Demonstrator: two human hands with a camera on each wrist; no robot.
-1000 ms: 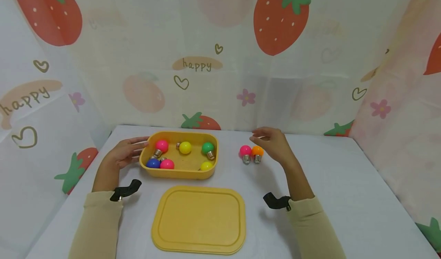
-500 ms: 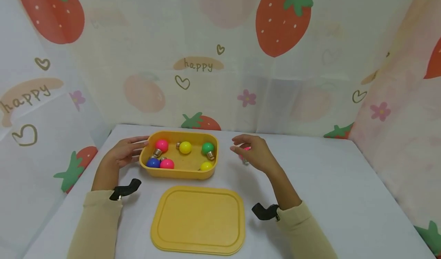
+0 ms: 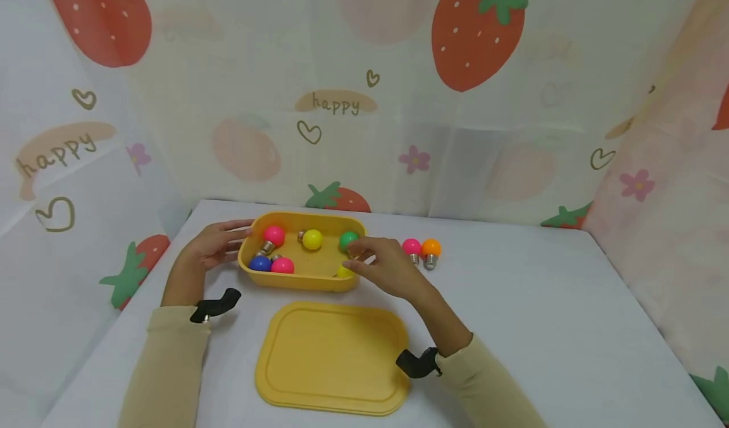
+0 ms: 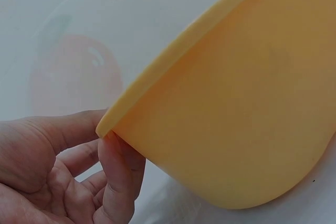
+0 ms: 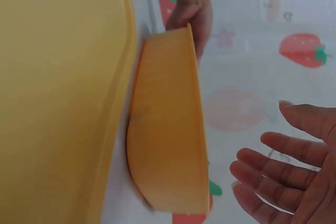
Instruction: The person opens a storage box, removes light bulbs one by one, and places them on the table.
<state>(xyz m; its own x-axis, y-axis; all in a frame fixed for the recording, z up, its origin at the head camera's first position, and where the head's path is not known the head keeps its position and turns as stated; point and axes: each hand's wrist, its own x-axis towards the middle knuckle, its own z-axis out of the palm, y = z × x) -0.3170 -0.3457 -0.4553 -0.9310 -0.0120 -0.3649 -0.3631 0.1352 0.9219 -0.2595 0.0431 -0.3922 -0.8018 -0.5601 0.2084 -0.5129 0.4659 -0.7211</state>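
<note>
My left hand (image 3: 213,247) holds the left end of a yellow plastic container (image 3: 302,281); the left wrist view shows fingertips at its rim (image 4: 173,51). Inside lie several small light bulbs: pink ones (image 3: 274,235), a blue bulb (image 3: 260,263), a green bulb (image 3: 348,240) and yellow ones (image 3: 312,239). Over the container's right end hovers my right hand (image 3: 387,266), partly covering the green bulb and the lower yellow bulb (image 3: 343,271). Its fingers are loosely bent, with nothing between them in the right wrist view. A pink bulb (image 3: 412,247) and an orange bulb (image 3: 431,249) lie to its right.
A flat yellow lid (image 3: 333,358) lies on the white tabletop (image 3: 541,314) in front of the container, under the right wrist's camera mount (image 3: 418,363). Strawberry-print cloth (image 3: 478,149) stands behind the table and at both sides.
My right hand has moved left, from above the loose pink and orange bulbs to the container's right end, uncovering both bulbs. The left hand stays at the container. The head view has shifted slightly.
</note>
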